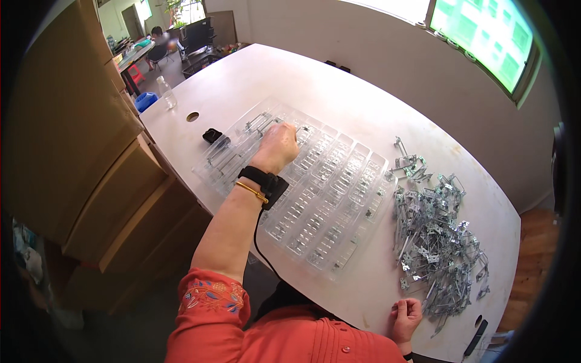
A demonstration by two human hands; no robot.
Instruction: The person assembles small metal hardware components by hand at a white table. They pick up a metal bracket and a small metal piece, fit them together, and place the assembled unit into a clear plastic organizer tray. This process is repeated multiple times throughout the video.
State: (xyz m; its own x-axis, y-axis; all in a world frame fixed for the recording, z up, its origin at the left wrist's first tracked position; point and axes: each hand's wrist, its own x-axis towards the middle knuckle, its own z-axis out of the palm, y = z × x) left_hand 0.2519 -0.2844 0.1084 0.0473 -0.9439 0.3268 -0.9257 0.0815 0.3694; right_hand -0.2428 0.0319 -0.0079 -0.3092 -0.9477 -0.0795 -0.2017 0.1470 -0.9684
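My left hand reaches over a clear plastic tray with long moulded slots. Its fingers are curled down and mostly hidden behind the back of the hand, so whatever they grip does not show. Small metal wire-and-plate brackets lie in several of the slots around it. Near the table's front edge, my right hand is closed with its fingers folded in. What it holds, if anything, is hidden. Just beside it spreads a large tangled pile of the same metal brackets.
A few loose brackets lie beyond the pile. On the white table are a small black object and a clear bottle. Cardboard boxes stack along the left. A black-handled tool lies at the right edge.
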